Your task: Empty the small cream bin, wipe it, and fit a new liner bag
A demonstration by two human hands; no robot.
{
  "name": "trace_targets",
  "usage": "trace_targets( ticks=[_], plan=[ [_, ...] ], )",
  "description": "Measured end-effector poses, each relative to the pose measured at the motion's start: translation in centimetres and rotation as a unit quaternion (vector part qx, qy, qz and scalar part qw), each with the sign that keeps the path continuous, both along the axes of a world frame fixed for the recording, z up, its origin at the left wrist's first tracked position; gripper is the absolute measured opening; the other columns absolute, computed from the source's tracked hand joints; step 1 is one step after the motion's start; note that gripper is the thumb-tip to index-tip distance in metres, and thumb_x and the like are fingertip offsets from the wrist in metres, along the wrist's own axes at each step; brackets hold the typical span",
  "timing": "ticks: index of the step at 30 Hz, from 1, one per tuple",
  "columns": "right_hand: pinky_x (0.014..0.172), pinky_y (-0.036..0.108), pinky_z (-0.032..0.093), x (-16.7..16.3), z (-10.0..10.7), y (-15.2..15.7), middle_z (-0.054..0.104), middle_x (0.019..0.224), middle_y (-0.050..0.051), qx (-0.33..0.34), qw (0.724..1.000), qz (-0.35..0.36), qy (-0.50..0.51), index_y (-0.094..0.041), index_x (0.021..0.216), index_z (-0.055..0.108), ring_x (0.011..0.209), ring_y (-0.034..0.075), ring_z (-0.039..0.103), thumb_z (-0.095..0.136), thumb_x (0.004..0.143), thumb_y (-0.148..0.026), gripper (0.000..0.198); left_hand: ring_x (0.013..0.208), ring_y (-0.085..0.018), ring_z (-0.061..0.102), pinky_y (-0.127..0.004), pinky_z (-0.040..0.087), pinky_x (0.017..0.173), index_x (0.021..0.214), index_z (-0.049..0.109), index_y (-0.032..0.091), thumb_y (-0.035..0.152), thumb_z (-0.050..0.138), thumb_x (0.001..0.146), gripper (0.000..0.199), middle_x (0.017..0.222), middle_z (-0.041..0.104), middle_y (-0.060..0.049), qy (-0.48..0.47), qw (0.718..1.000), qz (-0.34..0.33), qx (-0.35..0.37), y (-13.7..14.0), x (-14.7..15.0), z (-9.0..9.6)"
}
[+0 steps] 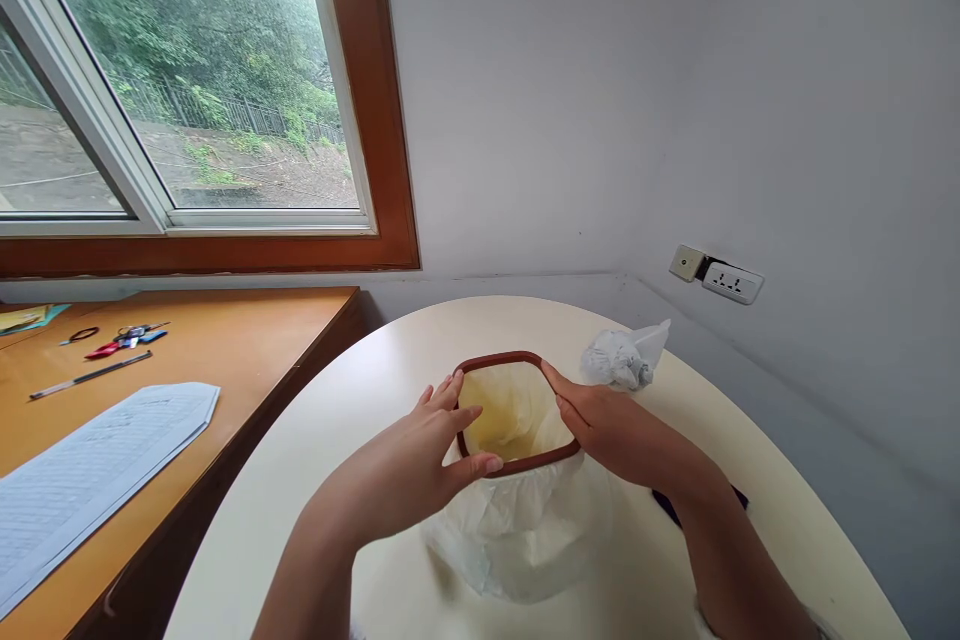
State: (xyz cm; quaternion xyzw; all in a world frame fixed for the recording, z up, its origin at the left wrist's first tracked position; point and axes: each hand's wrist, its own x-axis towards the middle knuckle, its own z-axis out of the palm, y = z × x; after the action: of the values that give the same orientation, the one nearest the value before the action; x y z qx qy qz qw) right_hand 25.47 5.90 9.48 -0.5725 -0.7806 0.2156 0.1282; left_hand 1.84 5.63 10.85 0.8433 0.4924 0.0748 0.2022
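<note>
A small waste bin (pixel 525 540) stands upright on the round table, lined with a thin whitish plastic bag that hangs loosely down its outside. Around its mouth sits a reddish-brown rim ring (pixel 517 467), over the bag. My left hand (pixel 412 460) rests on the ring's left side with fingers spread, its thumb along the front edge and one finger reaching over the opening. On the right side of the ring, my right hand (pixel 607 420) lies with its fingers stretched along the edge. The bin's inside looks yellowish through the liner.
A crumpled white plastic bag (pixel 622 357) lies behind my right hand on the round table (pixel 315 480). Partly under my right forearm is a dark flat object (pixel 666 508). The wooden desk (pixel 247 340) at left holds papers (pixel 97 480), a pen (pixel 90 375) and keys (pixel 131 338).
</note>
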Motion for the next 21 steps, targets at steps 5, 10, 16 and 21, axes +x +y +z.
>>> trace_targets(
  ticks=[5, 10, 16, 21],
  plan=[
    [0.063, 0.030, 0.045, -0.1, 0.0, 0.0, 0.065, 0.102, 0.013, 0.015, 1.000, 0.012, 0.000, -0.013, 0.142, 0.017, 0.082, 0.020, 0.061, 0.016, 0.092, -0.030, 0.053, 0.136, -0.032, 0.010, -0.050, 0.028, 0.103, 0.115, 0.058, 0.028, 0.058, 0.031, 0.085, 0.050, 0.145, 0.028, -0.005, 0.012, 1.000, -0.019, -0.017, -0.3, 0.3, 0.4],
    [0.098, 0.040, 0.036, -0.5, 0.2, 0.0, 0.039, 0.138, 0.014, 0.110, 0.993, 0.041, -0.030, -0.012, 0.138, 0.031, 0.127, 0.024, 0.037, 0.019, 0.093, -0.030, 0.050, 0.136, -0.031, 0.009, -0.058, 0.010, 0.107, 0.116, 0.056, 0.032, 0.059, 0.035, 0.084, 0.047, 0.143, 0.032, -0.006, 0.007, 0.999, -0.040, 0.028, -0.5, 0.4, 0.3],
    [0.104, 0.043, 0.029, 0.1, 0.7, -0.7, 0.029, 0.145, 0.007, 0.111, 0.992, 0.054, -0.023, -0.023, 0.138, 0.032, 0.131, 0.024, 0.029, 0.029, 0.091, -0.045, 0.051, 0.135, -0.030, 0.017, -0.054, 0.012, 0.108, 0.119, 0.052, 0.037, 0.054, 0.054, 0.077, 0.046, 0.142, 0.033, -0.002, 0.000, 0.994, -0.090, 0.066, -0.9, 1.0, 0.5],
    [0.106, 0.044, 0.025, 0.5, 1.2, -1.4, 0.025, 0.146, 0.002, 0.044, 0.989, 0.142, -0.010, -0.034, 0.134, 0.036, 0.134, 0.027, 0.021, 0.059, 0.076, -0.046, 0.063, 0.130, -0.027, 0.029, -0.044, 0.032, 0.102, 0.118, 0.053, 0.037, 0.033, 0.049, 0.085, 0.034, 0.128, 0.048, -0.003, 0.002, 0.991, -0.125, 0.057, -1.2, 2.0, 0.8]
  ],
)
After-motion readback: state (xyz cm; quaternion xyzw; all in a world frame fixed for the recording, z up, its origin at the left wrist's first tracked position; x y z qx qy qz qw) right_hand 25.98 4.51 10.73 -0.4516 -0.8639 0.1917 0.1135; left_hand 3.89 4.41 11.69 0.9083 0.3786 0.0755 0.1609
